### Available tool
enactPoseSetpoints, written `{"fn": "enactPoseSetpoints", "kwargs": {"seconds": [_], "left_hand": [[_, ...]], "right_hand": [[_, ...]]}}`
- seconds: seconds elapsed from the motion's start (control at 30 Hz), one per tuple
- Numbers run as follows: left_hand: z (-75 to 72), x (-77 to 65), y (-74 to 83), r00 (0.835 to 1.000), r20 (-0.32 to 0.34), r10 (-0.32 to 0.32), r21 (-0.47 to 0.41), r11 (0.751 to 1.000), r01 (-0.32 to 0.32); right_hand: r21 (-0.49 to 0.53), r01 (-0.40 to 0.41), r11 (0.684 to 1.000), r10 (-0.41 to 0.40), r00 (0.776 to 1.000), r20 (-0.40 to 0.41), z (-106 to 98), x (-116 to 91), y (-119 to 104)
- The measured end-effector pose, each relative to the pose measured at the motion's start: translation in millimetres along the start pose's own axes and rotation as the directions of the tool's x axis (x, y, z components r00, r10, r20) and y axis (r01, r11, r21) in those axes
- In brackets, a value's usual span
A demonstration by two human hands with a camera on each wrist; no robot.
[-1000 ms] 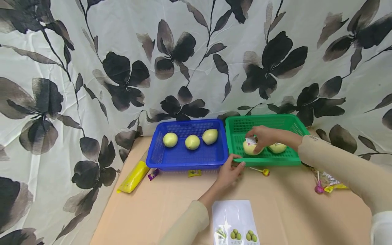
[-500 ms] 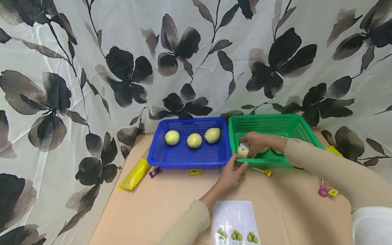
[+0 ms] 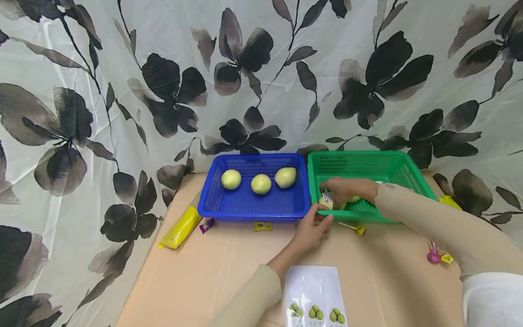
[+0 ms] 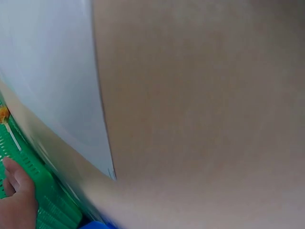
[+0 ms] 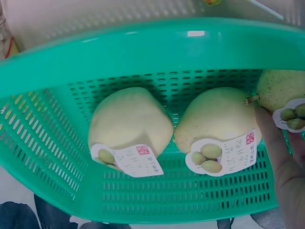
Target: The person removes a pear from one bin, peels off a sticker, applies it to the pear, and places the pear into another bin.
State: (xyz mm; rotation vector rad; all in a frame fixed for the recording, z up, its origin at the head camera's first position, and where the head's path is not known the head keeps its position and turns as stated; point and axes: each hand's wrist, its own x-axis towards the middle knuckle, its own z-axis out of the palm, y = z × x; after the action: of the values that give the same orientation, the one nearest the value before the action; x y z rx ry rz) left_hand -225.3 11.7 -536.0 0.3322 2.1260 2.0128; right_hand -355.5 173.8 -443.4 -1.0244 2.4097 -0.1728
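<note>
My right hand [image 3: 347, 190] reaches into the green basket [image 3: 372, 218] and holds a pale yellow-green pear [image 3: 324, 203] at its left end. A white label with printed fruit is stuck on this pear. In the right wrist view, the fingers lie beside the held pear [image 5: 281, 88], whose stem shows. Two more labelled pears, one in the middle [image 5: 219, 112] and one at the left [image 5: 128, 117], sit in the same basket. My left hand [image 3: 308, 231] grips the green basket's front left corner, thumb in front of the rim.
A blue basket [image 3: 253, 213] with three pears stands at the left. A yellow packet [image 3: 180, 227], a purple sweet [image 3: 207, 225], a yellow sweet [image 3: 263, 226] and lollipops lie around the baskets. A white sheet [image 3: 312, 284] with fruit pictures lies in front.
My right hand has carried the labelled pear leftward and lower inside the green basket. The left hand stays at the basket's corner. The head view has shifted slightly.
</note>
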Motion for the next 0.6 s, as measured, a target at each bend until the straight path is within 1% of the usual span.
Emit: {"fn": "enactPoseSetpoints", "kwargs": {"seconds": [0.37,0.5,0.6], "left_hand": [[-0.1,-1.0,-0.8,1.000,0.000,-0.006,-0.004,1.000,0.006],[0.1,-0.7,-1.7,1.000,0.000,-0.003,-0.001,1.000,0.003],[-0.6,-0.3,-0.8,1.000,0.002,0.002,0.004,1.000,-0.002]], "right_hand": [[-0.012,-0.078,0.997,0.078,0.997,0.024,4.6,1.4,-1.5],[-0.033,-0.074,0.997,0.074,0.997,0.021,3.1,0.0,-5.3],[-0.050,-0.050,0.997,0.051,0.999,0.014,-0.8,-0.5,-8.2]]}}
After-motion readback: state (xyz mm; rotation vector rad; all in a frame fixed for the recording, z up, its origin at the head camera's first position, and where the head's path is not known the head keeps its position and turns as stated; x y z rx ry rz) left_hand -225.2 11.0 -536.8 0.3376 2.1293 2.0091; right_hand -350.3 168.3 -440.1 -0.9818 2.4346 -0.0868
